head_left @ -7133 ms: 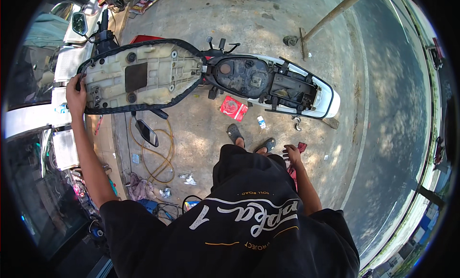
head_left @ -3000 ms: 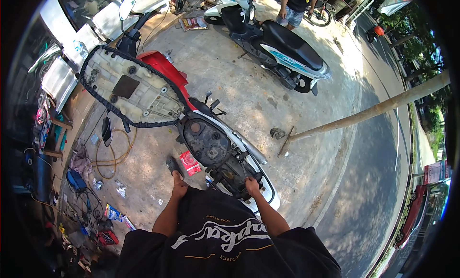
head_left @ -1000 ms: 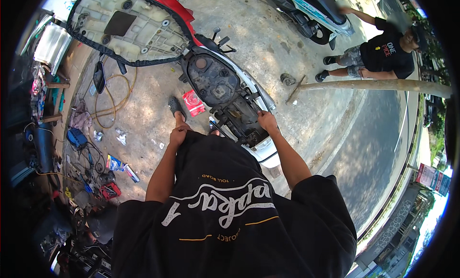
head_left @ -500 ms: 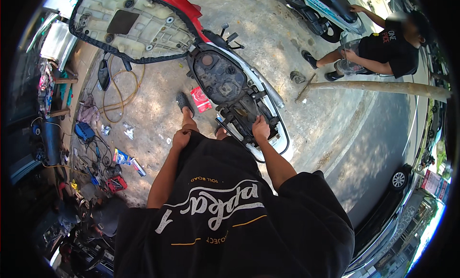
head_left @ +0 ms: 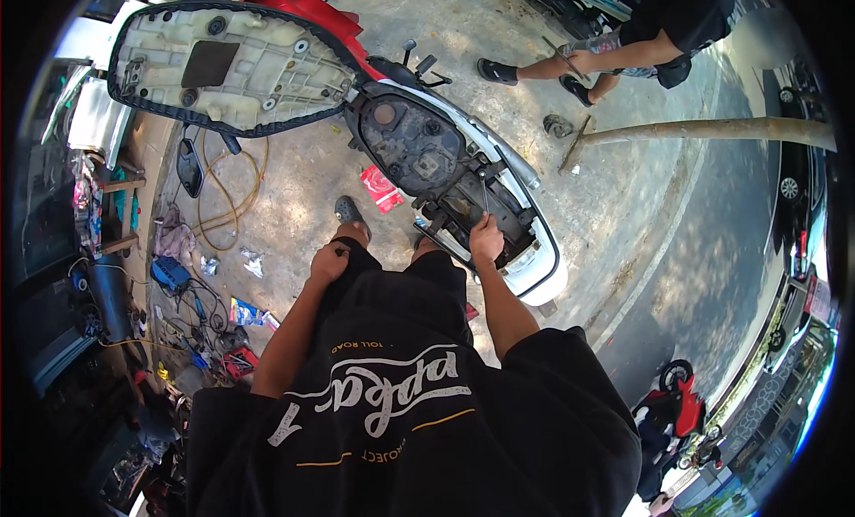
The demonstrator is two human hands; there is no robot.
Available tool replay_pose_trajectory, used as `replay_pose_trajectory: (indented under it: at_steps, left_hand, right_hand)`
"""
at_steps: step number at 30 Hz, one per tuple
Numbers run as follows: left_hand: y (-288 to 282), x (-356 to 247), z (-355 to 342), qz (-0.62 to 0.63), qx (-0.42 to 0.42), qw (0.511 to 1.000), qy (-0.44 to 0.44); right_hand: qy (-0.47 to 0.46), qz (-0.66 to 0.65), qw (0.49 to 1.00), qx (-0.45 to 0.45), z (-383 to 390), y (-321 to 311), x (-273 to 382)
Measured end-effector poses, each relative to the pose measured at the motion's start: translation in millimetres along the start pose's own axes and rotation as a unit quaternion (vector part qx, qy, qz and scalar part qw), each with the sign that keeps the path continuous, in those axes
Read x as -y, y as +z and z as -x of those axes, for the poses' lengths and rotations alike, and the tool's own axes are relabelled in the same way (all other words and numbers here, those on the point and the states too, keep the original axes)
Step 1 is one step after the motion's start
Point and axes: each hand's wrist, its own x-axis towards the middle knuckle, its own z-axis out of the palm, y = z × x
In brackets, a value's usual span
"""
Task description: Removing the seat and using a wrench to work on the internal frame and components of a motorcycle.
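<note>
One metal tool (head_left: 484,196), right of centre frame, is gripped in the right hand (head_left: 486,237) over the open scooter (head_left: 419,145); the left hand (head_left: 329,261) curls at the shorts (head_left: 359,260), grip unclear. We'd flag slipping: an angled pull could jerk it off.

Black shirt (head_left: 401,486) here, with white lettering (head_left: 432,385) and thin yellow lines (head_left: 443,420) across it! Cream on the seat's underside (head_left: 267,63), a dark brown square (head_left: 209,65) on it, black around the rim (head_left: 223,130). Bright red on the panel (head_left: 316,14), white on the tail (head_left: 539,287), silver on the tool (head_left: 485,195). Yellow hose (head_left: 235,216), red-and-white packet (head_left: 381,189), grey patterned shorts (head_left: 598,43), and dappled grey road (head_left: 663,272)!
</note>
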Motion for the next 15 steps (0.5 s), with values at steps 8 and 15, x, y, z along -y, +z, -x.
replay_pose_trajectory:
  at_steps: [8, 15]
  left_hand:
    - [-20, 17, -35, 0.051, -0.005, 0.999, 0.014]
    - [9, 61, -8, 0.127, -0.069, 0.986, -0.085]
  right_hand:
    - [-0.126, 0.044, 0.980, 0.145, -33, -37, -22]
    - [-0.178, 0.122, 0.958, 0.190, -59, -60, -22]
